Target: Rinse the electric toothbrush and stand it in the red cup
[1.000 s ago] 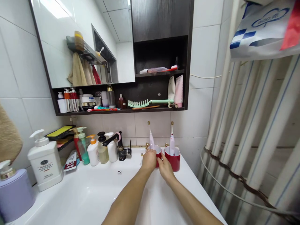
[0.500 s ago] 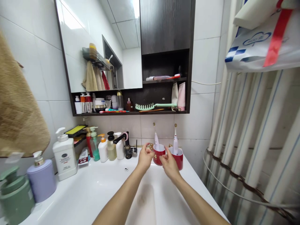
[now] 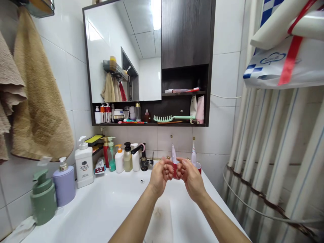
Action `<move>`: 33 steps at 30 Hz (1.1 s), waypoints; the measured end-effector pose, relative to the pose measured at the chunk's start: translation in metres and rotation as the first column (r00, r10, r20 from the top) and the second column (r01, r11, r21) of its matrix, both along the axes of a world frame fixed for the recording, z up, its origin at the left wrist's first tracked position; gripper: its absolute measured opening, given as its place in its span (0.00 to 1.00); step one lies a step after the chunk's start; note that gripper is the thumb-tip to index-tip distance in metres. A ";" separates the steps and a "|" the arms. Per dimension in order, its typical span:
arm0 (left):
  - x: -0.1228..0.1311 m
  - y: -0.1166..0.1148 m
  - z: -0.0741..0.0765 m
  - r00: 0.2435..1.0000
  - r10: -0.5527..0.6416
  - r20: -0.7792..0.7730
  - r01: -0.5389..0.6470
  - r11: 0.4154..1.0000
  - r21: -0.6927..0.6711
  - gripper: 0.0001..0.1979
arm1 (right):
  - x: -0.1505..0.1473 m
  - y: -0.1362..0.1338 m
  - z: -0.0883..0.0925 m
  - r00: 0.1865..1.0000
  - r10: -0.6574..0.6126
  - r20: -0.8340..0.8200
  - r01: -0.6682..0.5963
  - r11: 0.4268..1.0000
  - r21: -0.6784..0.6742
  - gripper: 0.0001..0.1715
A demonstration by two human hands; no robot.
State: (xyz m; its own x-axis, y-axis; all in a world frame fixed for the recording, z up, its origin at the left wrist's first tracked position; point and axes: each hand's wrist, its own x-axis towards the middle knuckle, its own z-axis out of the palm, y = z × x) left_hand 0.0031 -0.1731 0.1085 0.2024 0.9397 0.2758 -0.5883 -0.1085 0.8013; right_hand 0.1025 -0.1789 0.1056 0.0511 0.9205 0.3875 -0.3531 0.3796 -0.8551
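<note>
Above the front right of the basin, my left hand and my right hand face each other with loosely curled fingers. Neither holds anything, and both are open. In the gap between them shows part of a red cup, largely hidden behind the fingers. A white electric toothbrush stands upright in that cup. Behind my right hand, a second red cup is mostly covered, and another electric toothbrush rises from it. The hands appear nearer to me than the cups.
Left of the hands is a black faucet on the white sink. Several pump bottles line its back and left edges. A mirror cabinet hangs above. Pipes stand at the right, and towels hang at the left.
Both hands have drawn back from beside the red cup toward me, their fingers now curled inward and covering more of the cups. The view has shifted left and tilted slightly up.
</note>
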 end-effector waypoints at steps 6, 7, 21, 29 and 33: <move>0.005 0.008 -0.006 0.982 -0.113 -0.149 0.087 0.981 -0.171 0.30 | -0.003 0.009 -0.010 0.863 -0.229 0.450 0.221 0.973 0.070 0.26; 0.007 0.009 -0.009 0.980 -0.115 -0.166 0.084 0.980 -0.181 0.31 | -0.002 0.014 -0.013 0.787 -0.283 0.548 0.269 0.957 0.108 0.26; -0.004 0.008 -0.111 0.853 -0.067 -0.518 -0.133 0.931 -0.339 0.23 | 0.087 0.088 -0.068 0.191 -0.397 0.898 0.610 0.764 0.208 0.08; -0.001 0.020 -0.081 0.678 0.329 -0.658 -0.360 0.928 0.093 0.06 | 0.055 0.016 -0.077 0.160 -0.345 0.925 0.405 0.877 0.258 0.08; 0.006 0.024 -0.074 0.606 0.474 -0.639 -0.354 0.880 0.317 0.16 | 0.024 -0.005 -0.093 0.271 -0.265 0.925 0.276 0.942 0.189 0.06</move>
State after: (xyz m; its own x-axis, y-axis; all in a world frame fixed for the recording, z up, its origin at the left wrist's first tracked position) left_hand 0.0092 -0.1487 0.0343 -0.0138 0.9319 0.3623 0.2527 -0.3473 0.9030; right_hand 0.1268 -0.1841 0.0129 -0.0898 0.9328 0.3489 0.7974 0.2772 -0.5360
